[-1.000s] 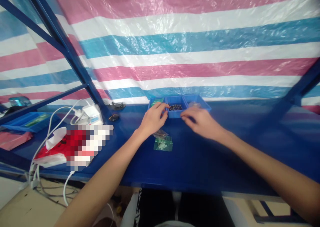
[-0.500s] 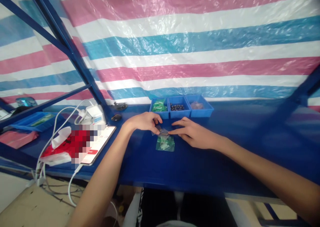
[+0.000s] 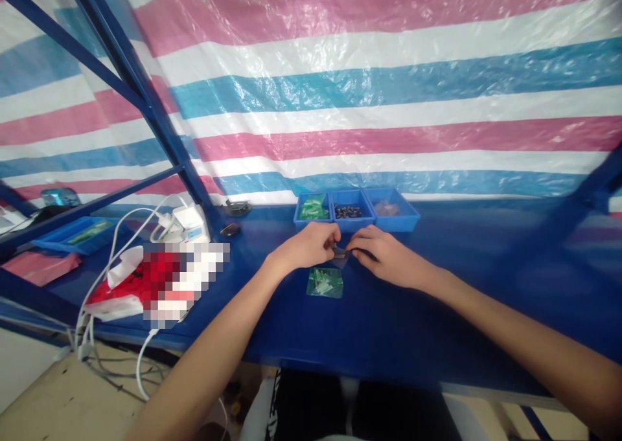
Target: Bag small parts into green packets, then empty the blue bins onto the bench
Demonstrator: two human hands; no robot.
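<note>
My left hand and my right hand meet above the blue table, both pinching a small clear plastic bag held between their fingertips. Just below them a small bag of green parts lies flat on the table. Behind the hands stand three small blue bins in a row: the left bin holds green parts, the middle bin holds dark parts, and the right bin holds pale brownish parts.
A red and white packet, white cables and a white charger lie at the left. Two small dark objects sit near the blue frame post. A striped plastic sheet hangs behind the table.
Both hands came back from the bins toward me. They picked the small clear bag up off the table and now hold it together, fingers closed.
</note>
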